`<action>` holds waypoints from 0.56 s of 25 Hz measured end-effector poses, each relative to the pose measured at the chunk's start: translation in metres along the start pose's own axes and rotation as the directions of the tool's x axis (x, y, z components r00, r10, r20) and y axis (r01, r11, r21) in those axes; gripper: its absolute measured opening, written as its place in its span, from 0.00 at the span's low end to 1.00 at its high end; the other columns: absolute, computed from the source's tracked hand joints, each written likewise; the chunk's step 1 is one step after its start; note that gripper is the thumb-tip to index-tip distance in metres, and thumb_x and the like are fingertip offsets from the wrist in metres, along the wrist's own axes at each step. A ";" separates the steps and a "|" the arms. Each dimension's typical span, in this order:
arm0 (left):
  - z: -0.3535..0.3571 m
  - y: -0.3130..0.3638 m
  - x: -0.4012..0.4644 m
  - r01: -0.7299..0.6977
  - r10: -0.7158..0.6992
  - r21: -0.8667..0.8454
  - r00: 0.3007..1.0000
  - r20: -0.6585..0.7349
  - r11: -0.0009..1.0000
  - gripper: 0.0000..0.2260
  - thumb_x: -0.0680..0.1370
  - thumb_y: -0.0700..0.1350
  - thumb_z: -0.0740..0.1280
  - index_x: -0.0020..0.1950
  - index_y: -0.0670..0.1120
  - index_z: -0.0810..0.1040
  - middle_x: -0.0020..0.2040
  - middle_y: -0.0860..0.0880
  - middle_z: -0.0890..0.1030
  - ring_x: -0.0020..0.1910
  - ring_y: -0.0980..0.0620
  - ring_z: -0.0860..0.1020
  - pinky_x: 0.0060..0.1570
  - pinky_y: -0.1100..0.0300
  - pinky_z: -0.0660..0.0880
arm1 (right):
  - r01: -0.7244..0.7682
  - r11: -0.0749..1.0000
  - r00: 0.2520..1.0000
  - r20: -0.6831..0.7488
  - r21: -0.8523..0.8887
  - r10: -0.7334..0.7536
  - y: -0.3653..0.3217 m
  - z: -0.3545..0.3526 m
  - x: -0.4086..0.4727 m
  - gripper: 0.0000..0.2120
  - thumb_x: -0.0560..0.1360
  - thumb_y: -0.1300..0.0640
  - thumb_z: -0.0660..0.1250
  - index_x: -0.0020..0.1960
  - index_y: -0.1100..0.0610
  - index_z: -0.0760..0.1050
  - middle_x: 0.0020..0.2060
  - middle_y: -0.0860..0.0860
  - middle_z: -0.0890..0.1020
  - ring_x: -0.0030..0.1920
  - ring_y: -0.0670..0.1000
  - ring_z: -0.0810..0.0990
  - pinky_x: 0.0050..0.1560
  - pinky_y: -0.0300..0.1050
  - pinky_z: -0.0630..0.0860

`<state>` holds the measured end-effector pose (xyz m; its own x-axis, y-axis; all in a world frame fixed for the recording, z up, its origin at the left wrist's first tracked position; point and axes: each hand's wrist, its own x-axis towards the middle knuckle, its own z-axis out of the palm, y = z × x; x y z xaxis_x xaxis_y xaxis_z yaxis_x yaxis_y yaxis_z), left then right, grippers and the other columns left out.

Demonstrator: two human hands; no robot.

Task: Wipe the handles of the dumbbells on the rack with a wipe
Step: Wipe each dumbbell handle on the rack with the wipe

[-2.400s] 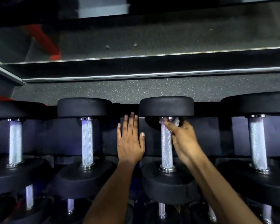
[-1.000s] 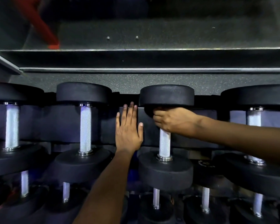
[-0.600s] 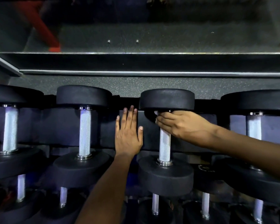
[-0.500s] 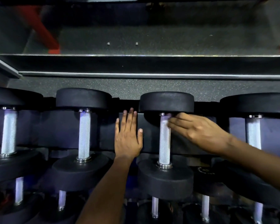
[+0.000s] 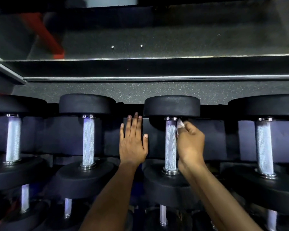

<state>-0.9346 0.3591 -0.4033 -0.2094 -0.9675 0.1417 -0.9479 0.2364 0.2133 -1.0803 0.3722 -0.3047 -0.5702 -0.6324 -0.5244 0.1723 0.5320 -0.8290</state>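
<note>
While the right hand [image 5: 189, 140] pinches a small crumpled white wipe [image 5: 180, 126] against the far end of the knurled silver steel handle [image 5: 170, 144], the left hand [image 5: 133, 142] lies flat with straight fingers on the dark padded rack panel [image 5: 157, 140] just beside it, holding nothing. That handle belongs to the third black rubber-headed dumbbell [image 5: 171, 105] along the upper row, and the wipe touches it high up, just beneath the chrome collar under the far head.

To do this stroke well, I'd say the wipe wants wrapping further round the bar rather than dabbing one side, then drawing down its full length toward the near collar, with a twist so the hidden underside gets covered too. The cross-hatched knurling looks grippy and likely to snag or shred thin tissue, so firm, even pressure would serve better than scrubbing.

Heads are thick, matte discs with rounded edges; handles are straight cylinders, bright and finely textured. Neighbouring silver handles [image 5: 88, 140] stand well apart on either side.
</note>
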 end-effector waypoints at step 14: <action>0.002 -0.002 0.001 -0.001 0.000 0.061 1.000 0.013 0.998 0.30 0.75 0.48 0.59 0.76 0.40 0.61 0.78 0.44 0.60 0.77 0.46 0.54 0.75 0.50 0.46 | 0.808 -0.558 0.076 0.974 -0.186 -0.215 -0.048 0.013 -0.021 0.09 0.65 0.55 0.73 0.44 0.55 0.82 0.41 0.51 0.84 0.43 0.51 0.82 0.40 0.40 0.72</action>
<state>-0.9336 0.3580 -0.4057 -0.2124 -0.9687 0.1286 -0.9607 0.2311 0.1536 -1.0658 0.3529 -0.2565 0.7019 -0.7105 -0.0508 -0.7067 -0.7035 0.0753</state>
